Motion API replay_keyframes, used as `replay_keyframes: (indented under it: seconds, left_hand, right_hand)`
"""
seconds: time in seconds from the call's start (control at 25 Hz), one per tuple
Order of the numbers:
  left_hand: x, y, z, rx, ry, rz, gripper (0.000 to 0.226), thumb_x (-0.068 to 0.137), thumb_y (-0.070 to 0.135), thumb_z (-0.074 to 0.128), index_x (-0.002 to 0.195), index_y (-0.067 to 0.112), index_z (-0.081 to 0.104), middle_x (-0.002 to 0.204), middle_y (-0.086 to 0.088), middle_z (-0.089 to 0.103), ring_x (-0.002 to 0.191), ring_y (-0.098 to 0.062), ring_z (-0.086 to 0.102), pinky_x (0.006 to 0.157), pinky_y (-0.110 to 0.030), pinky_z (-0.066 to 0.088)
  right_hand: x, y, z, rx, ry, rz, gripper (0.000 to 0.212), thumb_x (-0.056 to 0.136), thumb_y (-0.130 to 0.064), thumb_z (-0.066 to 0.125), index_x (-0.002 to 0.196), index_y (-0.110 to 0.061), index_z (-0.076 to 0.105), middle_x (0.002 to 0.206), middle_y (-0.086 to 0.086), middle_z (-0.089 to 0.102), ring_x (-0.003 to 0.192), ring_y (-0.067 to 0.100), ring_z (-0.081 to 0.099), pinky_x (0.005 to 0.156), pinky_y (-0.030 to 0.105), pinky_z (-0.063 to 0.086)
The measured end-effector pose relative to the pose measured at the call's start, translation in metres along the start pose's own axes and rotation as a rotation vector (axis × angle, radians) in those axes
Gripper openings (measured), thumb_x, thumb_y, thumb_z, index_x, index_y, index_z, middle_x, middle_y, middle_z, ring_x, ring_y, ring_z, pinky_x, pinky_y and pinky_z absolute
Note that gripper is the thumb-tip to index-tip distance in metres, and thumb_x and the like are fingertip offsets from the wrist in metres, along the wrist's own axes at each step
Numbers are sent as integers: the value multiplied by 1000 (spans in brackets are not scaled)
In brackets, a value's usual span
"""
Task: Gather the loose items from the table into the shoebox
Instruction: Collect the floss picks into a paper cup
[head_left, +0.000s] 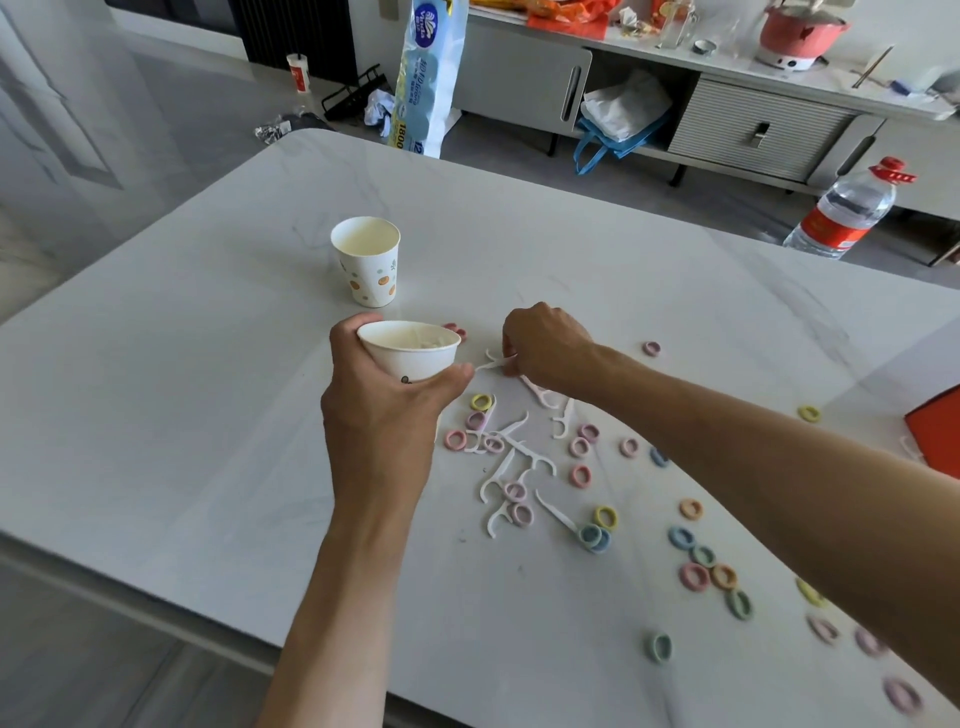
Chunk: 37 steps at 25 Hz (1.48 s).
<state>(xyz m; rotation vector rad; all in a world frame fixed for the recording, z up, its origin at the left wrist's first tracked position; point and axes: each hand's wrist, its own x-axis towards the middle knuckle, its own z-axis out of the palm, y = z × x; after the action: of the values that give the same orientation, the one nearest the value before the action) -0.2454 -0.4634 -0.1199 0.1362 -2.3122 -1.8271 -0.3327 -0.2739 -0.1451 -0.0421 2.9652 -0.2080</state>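
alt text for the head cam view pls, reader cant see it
A person's left hand holds a paper cup at a white table while the right hand pinches a white floss pick beside it. More floss picks and pastel hair ties lie scattered nearby; a second cup stands behind.

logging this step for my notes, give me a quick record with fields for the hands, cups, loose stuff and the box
left hand: grips the held cup, tilted toward the right hand
right hand: pinches a floss pick beside that cup's rim
second cup: upright on the table, beyond the hands
loose picks: scattered under the right forearm
hair ties: pastel, spread over the table's right half
orange box: at the right edge, only a corner in view
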Motion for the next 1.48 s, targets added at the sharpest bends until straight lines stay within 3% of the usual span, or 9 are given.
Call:
replay_keyframes:
  seconds: [0.12,0.28,0.52,0.72,0.84,1.04,1.24,1.36,1.48]
  left_hand:
    - [0,1,-1,24,-9,17,65,61,28,91,111,31,50,83,39,59,77,22,53,60,0,39]
    - [-1,4,-3,63,-3,27,67,62,28,90,115,29,49,88,30,56,80,2,53,62,-4,40]
    - [-4,6,-3,123,-25,44,68,63,25,89,118,26,49,92,20,59,86,-8,55,69,-20,41]
    - [-7,10,-2,230,-50,126,69,65,22,88,122,24,49,107,11,63,86,-11,56,64,-6,42]
    - [-10,16,2,262,-59,165,70,65,22,86,124,23,49,114,7,65,98,-20,60,80,-29,51]
    - [-15,24,6,196,-74,180,67,64,21,86,121,27,50,112,14,67,103,-14,64,87,-38,52]
    - [-10,20,1,147,-18,127,67,65,18,87,120,27,50,97,16,63,78,14,58,61,-3,39]
    - [-8,17,-2,123,0,83,72,63,23,89,122,27,49,109,10,65,92,-7,60,72,-19,42]
    - [-6,15,-2,124,13,85,73,61,24,90,122,26,50,112,9,65,100,-17,61,77,-25,44]
  right_hand:
    - [-2,1,2,39,10,29,21,84,-16,70,102,-7,65,107,16,64,98,38,61,74,36,50]
    - [-2,1,6,50,45,84,10,81,-3,60,91,-2,62,93,19,62,82,39,58,51,28,35]
    - [-5,8,-15,187,34,104,11,85,-12,66,75,-16,66,86,7,68,79,27,62,65,28,43]
    - [-38,-17,-103,385,49,-266,14,85,-18,73,77,-29,71,65,-11,71,57,2,67,57,12,51]
    - [-62,-44,-129,222,-48,-442,12,83,-22,74,87,-34,74,65,-17,69,54,-4,63,52,7,46]
    - [-71,-67,-120,65,-81,-570,20,86,-20,70,103,-29,72,96,-15,69,74,-6,57,69,4,41]
    - [-57,-18,-106,269,157,-472,16,87,-12,69,97,-24,72,84,-15,70,77,-9,62,77,11,48]
    - [-56,27,-65,7,-18,-332,37,84,-8,71,116,-26,68,111,-8,65,97,4,60,92,28,47]
    - [-56,49,-26,-99,-178,-364,60,78,-9,76,131,-30,57,133,-9,52,117,14,49,97,29,40]
